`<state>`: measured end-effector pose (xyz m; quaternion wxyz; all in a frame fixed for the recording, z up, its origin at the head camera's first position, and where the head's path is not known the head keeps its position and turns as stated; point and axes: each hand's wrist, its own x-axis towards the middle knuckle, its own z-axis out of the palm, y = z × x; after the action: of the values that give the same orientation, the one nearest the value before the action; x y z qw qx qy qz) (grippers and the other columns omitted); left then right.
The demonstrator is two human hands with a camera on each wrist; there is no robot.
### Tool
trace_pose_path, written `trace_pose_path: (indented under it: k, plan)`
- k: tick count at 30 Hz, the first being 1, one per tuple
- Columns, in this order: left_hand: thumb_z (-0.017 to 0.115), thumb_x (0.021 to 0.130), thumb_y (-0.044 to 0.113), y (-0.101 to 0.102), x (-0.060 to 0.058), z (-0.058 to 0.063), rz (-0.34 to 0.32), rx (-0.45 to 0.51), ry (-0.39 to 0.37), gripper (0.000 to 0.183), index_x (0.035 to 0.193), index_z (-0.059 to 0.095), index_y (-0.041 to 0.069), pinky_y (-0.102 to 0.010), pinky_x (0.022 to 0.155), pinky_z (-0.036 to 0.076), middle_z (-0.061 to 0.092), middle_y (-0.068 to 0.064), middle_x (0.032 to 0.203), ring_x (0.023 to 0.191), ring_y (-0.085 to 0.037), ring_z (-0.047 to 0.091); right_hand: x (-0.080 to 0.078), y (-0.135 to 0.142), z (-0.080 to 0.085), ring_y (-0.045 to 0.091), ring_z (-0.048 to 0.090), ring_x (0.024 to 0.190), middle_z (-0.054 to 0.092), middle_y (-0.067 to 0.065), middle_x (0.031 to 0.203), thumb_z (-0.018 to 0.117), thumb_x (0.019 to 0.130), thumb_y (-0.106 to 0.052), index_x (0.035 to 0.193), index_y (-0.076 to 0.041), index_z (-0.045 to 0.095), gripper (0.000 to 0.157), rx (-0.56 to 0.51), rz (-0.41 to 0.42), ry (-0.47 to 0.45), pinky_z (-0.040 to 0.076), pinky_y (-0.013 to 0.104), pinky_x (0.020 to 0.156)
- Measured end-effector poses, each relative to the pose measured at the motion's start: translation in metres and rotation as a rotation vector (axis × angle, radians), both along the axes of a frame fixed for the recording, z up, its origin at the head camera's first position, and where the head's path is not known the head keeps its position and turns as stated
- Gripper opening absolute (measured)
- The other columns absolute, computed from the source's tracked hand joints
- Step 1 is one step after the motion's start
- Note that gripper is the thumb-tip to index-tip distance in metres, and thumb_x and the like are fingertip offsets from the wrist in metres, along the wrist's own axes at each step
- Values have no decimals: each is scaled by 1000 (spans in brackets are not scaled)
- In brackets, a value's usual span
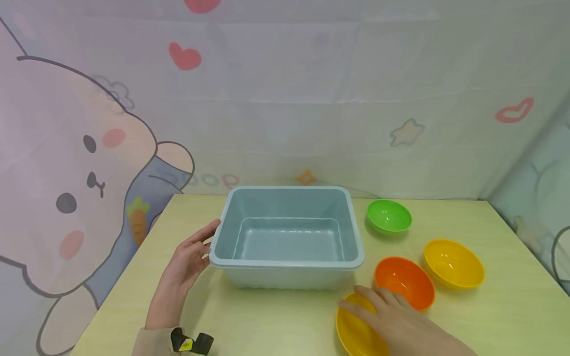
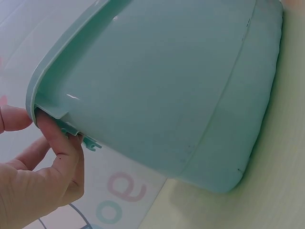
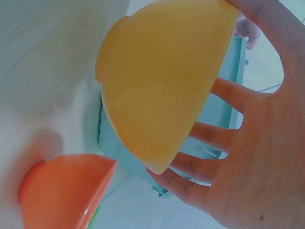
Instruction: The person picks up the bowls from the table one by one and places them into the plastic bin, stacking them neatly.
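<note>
My left hand (image 1: 189,264) is at the left side of a pale blue-green plastic basin (image 1: 289,278). In the left wrist view, its thumb and fingers pinch the basin's rim (image 2: 32,90) near a corner. At the front right, my right hand (image 1: 401,319) reaches over a yellow bowl (image 1: 356,331) and grips it by the rim. Seen from the right wrist, the thumb is at the upper edge of that bowl (image 3: 157,81), and the other fingers spread across its mouth. Whether it touches the table cannot be told. Just beyond the right hand stands an orange bowl (image 1: 403,282).
Another yellow bowl (image 1: 453,264) stands right of the orange one. Near the table's back edge is a green bowl (image 1: 389,217), right of the basin. A printed cloth (image 1: 285,123) hangs behind the light wooden table (image 1: 267,321). A cable (image 1: 554,257) shows at the far right.
</note>
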<state>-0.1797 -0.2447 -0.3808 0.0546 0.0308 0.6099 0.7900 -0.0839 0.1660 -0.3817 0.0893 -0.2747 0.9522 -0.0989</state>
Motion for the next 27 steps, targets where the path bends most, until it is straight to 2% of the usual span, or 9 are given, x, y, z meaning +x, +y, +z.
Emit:
trace_pose_path:
  k: [5,12,17,22,27]
  plan:
    - [41,87,-6,1,0,1,6,-2,-10,54,131,60,19,-28,86,47,62,15,119,105,-6,59,1,-1,5,19,41,127,36,-12,147,43,65,-90,139,-55,27,83,-6,11,33,43,54,97]
    - [42,87,-6,1,0,1,12,-4,-26,55,130,61,21,-28,87,47,62,15,121,107,-7,58,4,-4,17,22,40,131,34,-12,149,43,62,-93,139,-56,25,87,5,-3,32,40,57,100]
    - [41,86,-6,1,0,1,4,-3,-24,56,133,59,19,-28,87,46,62,15,121,107,-7,58,6,-7,26,21,39,132,35,-12,148,42,61,-94,141,-51,26,93,18,4,65,39,55,102]
    - [41,87,-6,1,-1,0,-4,3,-19,56,133,58,19,-28,86,46,62,15,120,106,-6,58,6,-8,34,23,39,133,34,-8,151,41,62,-93,145,-45,27,97,34,16,15,39,56,102]
    - [41,87,-6,0,-1,0,-3,-2,-21,56,133,59,20,-27,85,46,62,16,120,105,-6,59,6,-10,43,22,39,134,33,-11,151,41,62,-93,145,-47,24,97,35,20,-36,40,56,102]
